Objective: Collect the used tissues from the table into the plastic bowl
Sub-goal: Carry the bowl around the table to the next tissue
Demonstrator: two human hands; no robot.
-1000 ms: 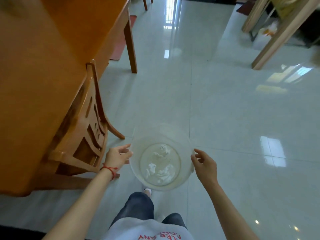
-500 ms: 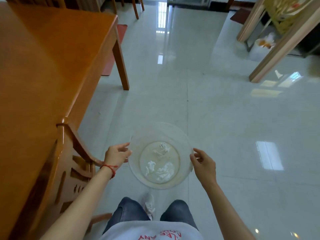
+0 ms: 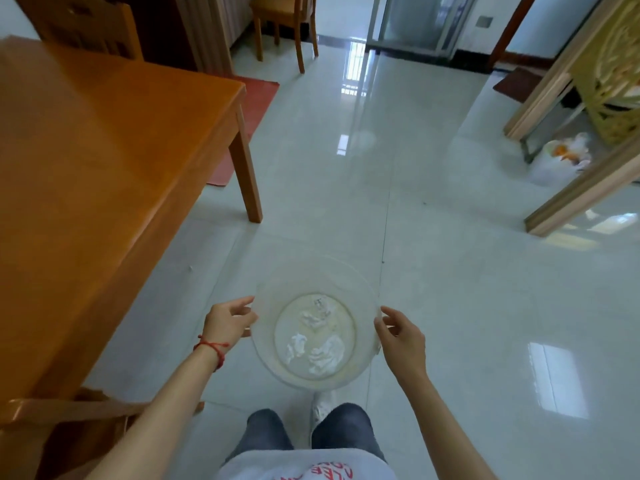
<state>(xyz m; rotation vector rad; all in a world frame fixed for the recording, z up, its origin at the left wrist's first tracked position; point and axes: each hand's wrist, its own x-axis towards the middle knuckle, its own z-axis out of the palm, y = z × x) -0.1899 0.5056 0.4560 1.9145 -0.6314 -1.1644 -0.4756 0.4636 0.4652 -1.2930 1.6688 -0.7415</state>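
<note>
A clear plastic bowl (image 3: 277,289) hangs in front of me above the tiled floor, held between both hands. Crumpled white used tissues (image 3: 325,351) lie on its bottom. My left hand (image 3: 227,322), with a red string at the wrist, grips the bowl's left rim with curled fingers. My right hand (image 3: 401,336) grips the right rim the same way. The orange wooden table (image 3: 90,161) stands to my left, and the part of its top in view shows no tissues.
A wooden chair (image 3: 65,420) is tucked under the table's near edge at lower left. Another chair (image 3: 284,19) stands far back. A red mat (image 3: 242,116) lies past the table leg. At right a wooden frame (image 3: 568,188) stands with a white bag (image 3: 557,161) behind it.
My view has lifted and swung forward along the floor; the table and chair have slid left and down. Both hands keep the same hold on the bowl.
</note>
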